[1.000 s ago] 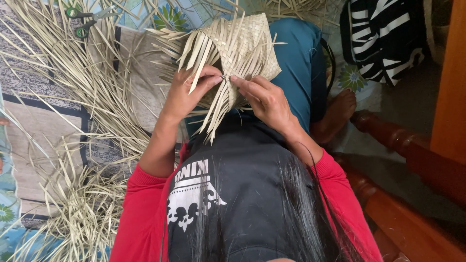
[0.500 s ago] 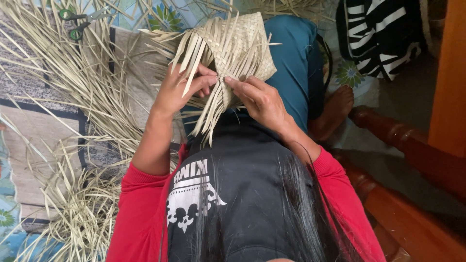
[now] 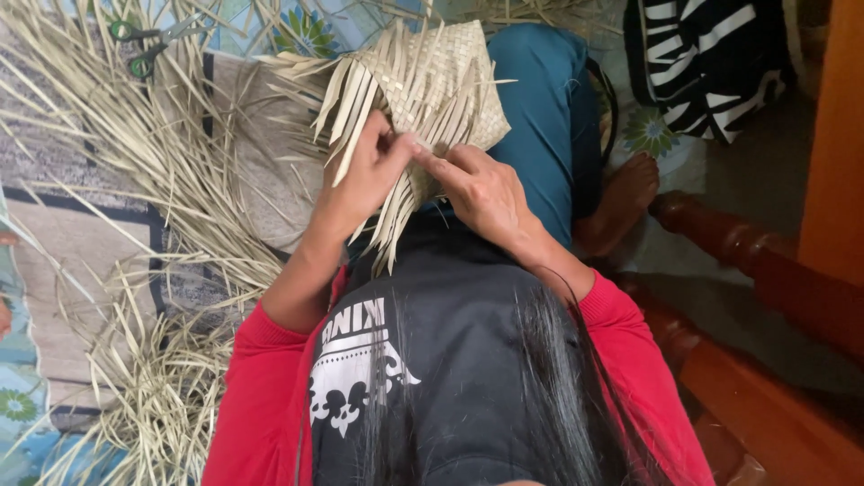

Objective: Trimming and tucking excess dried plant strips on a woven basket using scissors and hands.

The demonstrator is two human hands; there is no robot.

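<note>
A half-woven piece of pale palm-leaf strips (image 3: 441, 76) rests on my lap over my blue-trousered knee, with loose strip ends hanging toward me. My left hand (image 3: 364, 180) pinches loose strips at its near edge, thumb on top. Touching it fingertip to fingertip, my right hand (image 3: 481, 193) grips the strips just beside it. Both hands meet at the same spot on the weave's lower edge. My red sleeves and dark printed shirt fill the bottom of the view.
Heaps of loose dried leaf strips (image 3: 153, 171) cover the patterned mat at left. Green-handled scissors (image 3: 144, 40) lie at top left. A black-and-white striped bag (image 3: 711, 58) sits top right. A reddish wooden furniture frame (image 3: 765, 288) runs along the right, by my bare foot (image 3: 625, 202).
My left hand has turned and slid right over the strips, closing against the right hand's fingertips. The woven piece shifted slightly up and left in view.
</note>
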